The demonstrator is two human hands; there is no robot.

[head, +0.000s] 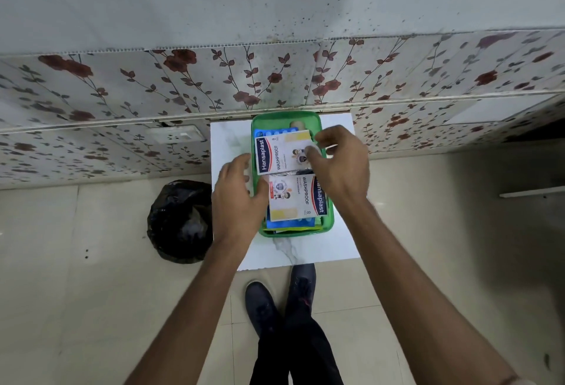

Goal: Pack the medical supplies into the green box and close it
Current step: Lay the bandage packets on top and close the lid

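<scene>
A green box [286, 117] stands open on a small white marble-patterned table [305, 250]. Two white Hansaplast plaster packs lie on top of its contents: a far pack [281, 152] and a near pack [295, 198]. Blue tablet strips [275, 133] show under them, and a beige roll end [296, 124] sits at the far wall of the box. My right hand [339, 167] pinches the right edge of the far pack. My left hand [237, 198] rests at the box's left side, thumb on the near pack's left edge. No lid is in sight.
A black plastic bag [180, 221] sits on the tiled floor left of the table. A floral-papered wall [153, 85] with a white switch plate [175, 134] runs behind. My dark shoes [281, 302] stand just before the table's near edge.
</scene>
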